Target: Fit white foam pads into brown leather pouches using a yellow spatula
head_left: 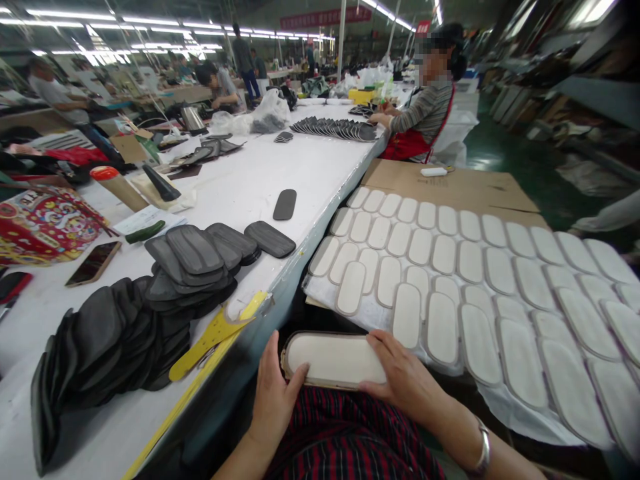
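Above the lap, my left hand (279, 387) grips the left end of a long oval piece (330, 359) with a cream face and a dark rim. The right end of that same piece is between the thumb and fingers of my right hand (395, 370). Rows of similar cream oval pieces (470, 261) lie on the surface to the right, the nearer ones overlapping. On the white table to the left is a heap of dark grey oval pieces (100, 320). One dark piece (285, 205) lies apart, farther back.
A yellow strip tool (210, 340) lies at the table's near edge. Behind the dark heap are a phone (93, 263), a red patterned bag (50, 223) and a tube (117, 189). A seated person (425, 110) works at the far right side of the table.
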Demonstrator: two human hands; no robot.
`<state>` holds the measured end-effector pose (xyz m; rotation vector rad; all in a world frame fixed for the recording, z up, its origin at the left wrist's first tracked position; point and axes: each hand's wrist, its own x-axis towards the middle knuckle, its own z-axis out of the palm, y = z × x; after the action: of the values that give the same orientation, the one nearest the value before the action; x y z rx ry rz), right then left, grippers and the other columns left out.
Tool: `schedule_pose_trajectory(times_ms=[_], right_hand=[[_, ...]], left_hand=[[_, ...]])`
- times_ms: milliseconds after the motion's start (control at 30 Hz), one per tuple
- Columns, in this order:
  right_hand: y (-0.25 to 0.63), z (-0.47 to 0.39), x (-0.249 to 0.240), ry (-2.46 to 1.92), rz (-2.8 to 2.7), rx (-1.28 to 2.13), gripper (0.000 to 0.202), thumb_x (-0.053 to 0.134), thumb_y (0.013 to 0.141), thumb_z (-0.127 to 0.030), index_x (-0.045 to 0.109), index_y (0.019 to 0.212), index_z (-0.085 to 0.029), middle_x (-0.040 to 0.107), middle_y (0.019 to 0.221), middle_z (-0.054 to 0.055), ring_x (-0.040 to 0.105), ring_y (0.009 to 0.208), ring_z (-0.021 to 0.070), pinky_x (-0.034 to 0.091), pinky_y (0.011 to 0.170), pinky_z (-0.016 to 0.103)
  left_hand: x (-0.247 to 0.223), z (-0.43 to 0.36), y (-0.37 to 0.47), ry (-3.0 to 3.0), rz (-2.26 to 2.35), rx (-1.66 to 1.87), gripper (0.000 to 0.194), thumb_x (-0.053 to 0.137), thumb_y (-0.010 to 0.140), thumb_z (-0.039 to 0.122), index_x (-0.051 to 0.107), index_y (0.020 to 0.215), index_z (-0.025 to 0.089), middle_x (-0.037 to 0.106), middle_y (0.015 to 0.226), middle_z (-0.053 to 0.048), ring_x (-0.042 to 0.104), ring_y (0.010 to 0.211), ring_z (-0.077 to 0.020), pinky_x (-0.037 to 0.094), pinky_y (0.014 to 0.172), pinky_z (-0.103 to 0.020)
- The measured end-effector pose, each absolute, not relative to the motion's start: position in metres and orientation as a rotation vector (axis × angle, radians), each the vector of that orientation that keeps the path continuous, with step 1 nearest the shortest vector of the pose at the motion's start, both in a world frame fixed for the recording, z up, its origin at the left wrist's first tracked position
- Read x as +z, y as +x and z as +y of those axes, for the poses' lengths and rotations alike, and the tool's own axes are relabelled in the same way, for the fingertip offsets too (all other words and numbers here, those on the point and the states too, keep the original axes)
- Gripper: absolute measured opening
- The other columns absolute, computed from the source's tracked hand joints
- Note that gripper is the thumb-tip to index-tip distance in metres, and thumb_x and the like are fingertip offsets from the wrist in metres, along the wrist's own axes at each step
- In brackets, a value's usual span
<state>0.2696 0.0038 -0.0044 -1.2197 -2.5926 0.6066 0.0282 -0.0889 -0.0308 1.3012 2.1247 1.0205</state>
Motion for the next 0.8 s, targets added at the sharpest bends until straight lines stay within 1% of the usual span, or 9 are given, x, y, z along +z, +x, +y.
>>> schedule_pose_trajectory(times_ms=[67, 167, 267, 367, 433, 500, 600, 667, 800], right_hand=[[0.269, 0.003, -0.001, -1.22, -2.599, 0.601, 0.067, 0.071, 0.066, -0.04, 0.047, 0.122, -0.013, 0.047, 0.123, 0.018, 0.046, 0.114, 0.0319, 0.04, 0.098, 0.047], [0.265, 0.0, 0.005, -1.225, -2.595, 0.639, 0.069, 0.073, 0.063, -0.039, 0.047, 0.12, -0.01, 0.048, 0.121, 0.019, 0.045, 0.114, 0.0324, 0.039, 0.099, 0.047], [0.263, 0.001, 0.012, -1.275, -2.501, 0.803, 0.068, 0.073, 0.061, -0.038, 0.048, 0.118, -0.012, 0.046, 0.124, 0.017, 0.043, 0.117, 0.031, 0.037, 0.1, 0.046], [0.27, 0.008, 0.021, -1.38, -2.134, 1.192, 0.066, 0.064, 0.071, -0.045, 0.041, 0.126, -0.017, 0.04, 0.132, 0.015, 0.042, 0.12, 0.028, 0.041, 0.096, 0.043], [0.279, 0.013, 0.028, -1.442, -1.729, 1.471, 0.064, 0.051, 0.081, -0.05, 0.029, 0.134, -0.02, 0.036, 0.137, 0.014, 0.047, 0.116, 0.0259, 0.05, 0.085, 0.039], [0.291, 0.016, 0.034, -1.442, -1.38, 1.581, 0.063, 0.043, 0.085, -0.051, 0.019, 0.137, -0.023, 0.028, 0.142, 0.014, 0.049, 0.114, 0.0249, 0.054, 0.077, 0.036], [0.306, 0.014, 0.034, -1.412, -1.238, 1.458, 0.062, 0.046, 0.085, -0.047, 0.02, 0.137, -0.025, 0.018, 0.146, 0.012, 0.046, 0.118, 0.0247, 0.051, 0.084, 0.037], [0.312, 0.01, 0.028, -1.433, -1.296, 1.364, 0.058, 0.049, 0.084, -0.043, 0.026, 0.134, -0.024, 0.022, 0.145, 0.012, 0.046, 0.119, 0.0234, 0.047, 0.09, 0.037], [0.318, 0.003, 0.004, -1.535, -1.361, 1.291, 0.046, 0.051, 0.083, -0.038, 0.038, 0.122, -0.02, 0.041, 0.131, 0.013, 0.051, 0.112, 0.0209, 0.043, 0.093, 0.037]], left_hand=[[-0.028, -0.088, 0.028, 1.825, 2.075, 0.898, 0.053, 0.052, 0.083, 0.025, 0.037, 0.133, 0.02, 0.036, 0.142, -0.011, 0.025, 0.133, -0.0275, 0.021, 0.108, -0.049], [-0.023, -0.078, 0.04, 2.377, 1.568, 0.543, 0.049, 0.037, 0.086, 0.01, 0.04, 0.132, 0.027, 0.048, 0.135, -0.005, 0.038, 0.127, -0.0222, 0.031, 0.104, -0.041], [-0.016, -0.066, 0.064, 2.453, 1.424, 0.253, 0.049, 0.045, 0.086, 0.024, 0.037, 0.134, 0.024, 0.054, 0.128, -0.008, 0.049, 0.115, -0.0258, 0.04, 0.094, -0.042], [-0.007, -0.059, 0.085, 2.418, 1.501, 0.092, 0.069, 0.061, 0.075, 0.043, 0.035, 0.136, 0.023, 0.054, 0.126, -0.012, 0.048, 0.111, -0.0316, 0.04, 0.09, -0.047], [-0.003, -0.055, 0.095, 2.427, 1.524, 0.01, 0.076, 0.065, 0.071, 0.044, 0.031, 0.137, 0.026, 0.054, 0.125, -0.011, 0.048, 0.108, -0.0327, 0.041, 0.086, -0.048], [-0.002, -0.052, 0.101, 2.46, 1.542, -0.074, 0.078, 0.067, 0.07, 0.042, 0.03, 0.137, 0.03, 0.054, 0.123, -0.011, 0.047, 0.105, -0.0339, 0.041, 0.081, -0.049], [-0.004, -0.048, 0.105, 2.521, 1.539, -0.167, 0.078, 0.07, 0.067, 0.038, 0.033, 0.136, 0.033, 0.052, 0.121, -0.011, 0.046, 0.102, -0.0346, 0.041, 0.075, -0.048], [-0.005, -0.046, 0.105, 2.545, 1.524, -0.178, 0.077, 0.07, 0.067, 0.036, 0.033, 0.135, 0.034, 0.053, 0.118, -0.011, 0.046, 0.099, -0.0332, 0.04, 0.073, -0.046], [-0.004, -0.045, 0.105, 2.562, 1.52, -0.172, 0.065, 0.061, 0.077, 0.029, 0.032, 0.135, 0.035, 0.054, 0.111, -0.009, 0.045, 0.095, -0.0302, 0.038, 0.071, -0.042]])
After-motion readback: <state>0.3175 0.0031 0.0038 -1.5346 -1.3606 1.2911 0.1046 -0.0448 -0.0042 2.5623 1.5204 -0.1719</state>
